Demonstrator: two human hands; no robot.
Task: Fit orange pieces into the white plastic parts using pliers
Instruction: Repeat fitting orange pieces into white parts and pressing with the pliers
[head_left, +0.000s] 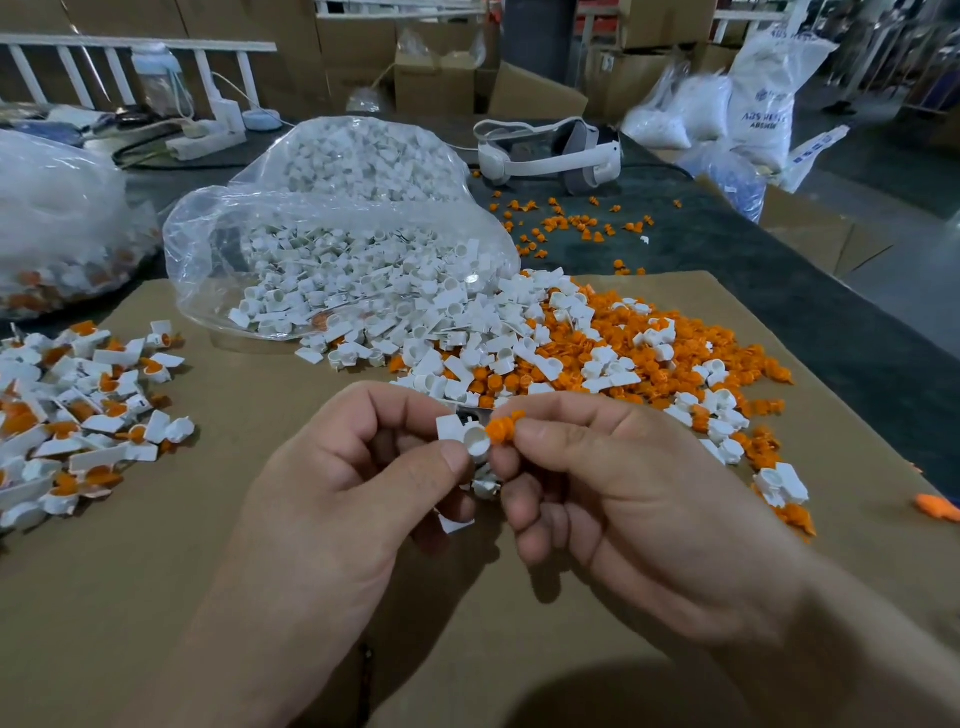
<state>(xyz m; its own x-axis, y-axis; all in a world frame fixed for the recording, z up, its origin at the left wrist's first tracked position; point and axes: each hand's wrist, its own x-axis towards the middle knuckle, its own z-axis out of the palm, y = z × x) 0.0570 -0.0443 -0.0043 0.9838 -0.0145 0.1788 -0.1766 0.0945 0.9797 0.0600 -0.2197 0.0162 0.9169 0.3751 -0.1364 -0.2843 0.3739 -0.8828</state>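
A white part is pinched between thumb and forefinger of the left hand. An orange piece is clamped in the fingers of the right hand and touches the part's round socket. Both are held above the cardboard laid on the counter.

Risks, as judged:
- The piece may be offered tilted and jam or pop out.
- It may be dropped into the mixed pile and lost.
- Spare white parts, seemingly tucked under the left fingers, may slip loose.

No pliers can be made out. A dark shiny scrap just behind the white part cannot be identified. Whether the piece is partly seated is hidden by fingertips. The assembled pile is cut off at the left edge.
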